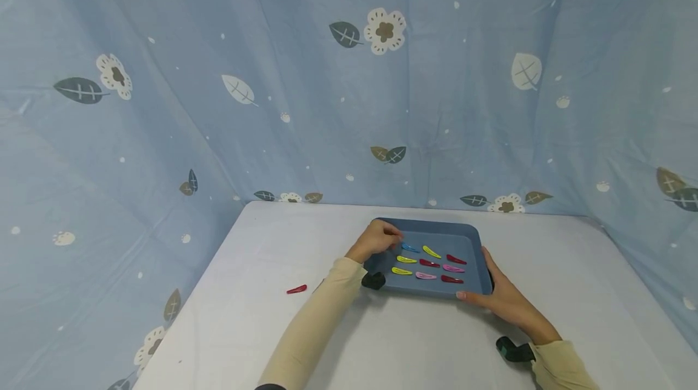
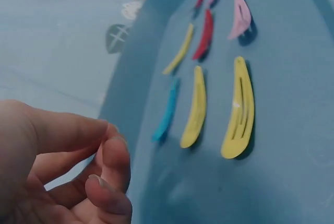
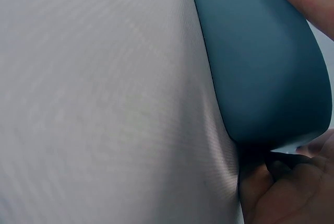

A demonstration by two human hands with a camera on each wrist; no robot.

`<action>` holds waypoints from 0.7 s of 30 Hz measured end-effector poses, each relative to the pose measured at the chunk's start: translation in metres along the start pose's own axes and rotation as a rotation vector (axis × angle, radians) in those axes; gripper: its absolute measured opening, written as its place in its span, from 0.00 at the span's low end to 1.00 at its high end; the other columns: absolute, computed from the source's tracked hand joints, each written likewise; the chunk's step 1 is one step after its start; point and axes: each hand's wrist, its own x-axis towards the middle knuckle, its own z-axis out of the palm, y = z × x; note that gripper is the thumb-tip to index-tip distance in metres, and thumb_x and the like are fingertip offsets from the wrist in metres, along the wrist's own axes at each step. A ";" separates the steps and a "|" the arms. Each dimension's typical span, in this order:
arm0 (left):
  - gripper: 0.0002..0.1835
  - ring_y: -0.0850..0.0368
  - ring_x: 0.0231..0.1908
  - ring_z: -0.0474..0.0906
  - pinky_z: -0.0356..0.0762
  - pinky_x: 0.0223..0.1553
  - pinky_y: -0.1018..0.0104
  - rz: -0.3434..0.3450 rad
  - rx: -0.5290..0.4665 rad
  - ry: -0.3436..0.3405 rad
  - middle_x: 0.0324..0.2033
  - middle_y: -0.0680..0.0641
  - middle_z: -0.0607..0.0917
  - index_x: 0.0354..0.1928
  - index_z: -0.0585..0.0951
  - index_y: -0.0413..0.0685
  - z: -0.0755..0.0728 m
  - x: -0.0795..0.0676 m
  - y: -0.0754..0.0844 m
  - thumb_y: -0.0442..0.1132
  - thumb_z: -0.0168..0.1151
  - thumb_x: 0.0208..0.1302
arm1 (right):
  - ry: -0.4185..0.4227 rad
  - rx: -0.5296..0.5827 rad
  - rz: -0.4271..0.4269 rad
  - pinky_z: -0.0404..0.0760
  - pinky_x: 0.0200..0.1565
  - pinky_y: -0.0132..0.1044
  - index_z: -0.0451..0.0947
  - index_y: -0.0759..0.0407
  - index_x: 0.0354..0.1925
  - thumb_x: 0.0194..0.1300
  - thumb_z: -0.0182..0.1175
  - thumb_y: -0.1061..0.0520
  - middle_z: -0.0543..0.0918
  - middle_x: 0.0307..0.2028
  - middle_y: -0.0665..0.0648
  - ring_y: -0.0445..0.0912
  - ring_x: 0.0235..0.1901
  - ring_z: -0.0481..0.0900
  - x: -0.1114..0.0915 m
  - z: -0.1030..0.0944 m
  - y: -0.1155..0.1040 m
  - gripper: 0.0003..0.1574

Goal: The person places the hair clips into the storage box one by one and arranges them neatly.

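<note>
A blue-grey tray lies on the white table with several snap hair clips in rows. Its back row has a blue hair clip, a yellow hair clip and a red hair clip; yellow, red and pink ones lie in front. Over the tray's left side, my left hand is beside the blue clip, fingers curled and tips together, nothing visible between them. My right hand holds the tray's front right corner, thumb on the front edge and fingers along the right side, partly hidden.
A red hair clip lies on the table left of the tray. Beside it, a small thing is mostly covered by my left sleeve. A blue patterned curtain hangs behind the table and down its sides.
</note>
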 end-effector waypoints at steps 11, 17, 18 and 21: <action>0.17 0.36 0.42 0.81 0.77 0.32 0.57 0.085 -0.133 0.054 0.37 0.46 0.86 0.51 0.83 0.42 -0.049 -0.033 0.007 0.45 0.60 0.68 | -0.004 0.014 -0.005 0.60 0.57 0.73 0.18 0.43 0.75 0.55 0.69 0.38 0.38 0.75 0.71 0.74 0.71 0.45 0.000 -0.002 -0.001 0.76; 0.13 0.36 0.40 0.81 0.72 0.26 0.63 0.116 -0.132 0.116 0.35 0.49 0.86 0.47 0.85 0.50 -0.070 -0.052 0.001 0.47 0.60 0.68 | -0.011 0.025 -0.017 0.57 0.58 0.74 0.18 0.44 0.75 0.56 0.68 0.41 0.37 0.75 0.71 0.74 0.71 0.43 -0.002 -0.002 -0.001 0.76; 0.12 0.36 0.40 0.81 0.72 0.27 0.63 0.112 -0.134 0.124 0.36 0.48 0.86 0.47 0.85 0.51 -0.073 -0.055 -0.001 0.47 0.60 0.68 | -0.012 0.027 -0.017 0.56 0.58 0.74 0.18 0.44 0.75 0.56 0.68 0.41 0.36 0.75 0.70 0.74 0.71 0.43 -0.002 -0.002 -0.001 0.76; 0.12 0.36 0.40 0.81 0.72 0.27 0.63 0.105 -0.137 0.149 0.36 0.46 0.86 0.46 0.85 0.52 -0.079 -0.066 -0.004 0.48 0.60 0.67 | -0.008 0.029 -0.020 0.56 0.58 0.74 0.18 0.44 0.75 0.56 0.69 0.41 0.37 0.75 0.71 0.74 0.71 0.43 -0.001 -0.001 -0.002 0.76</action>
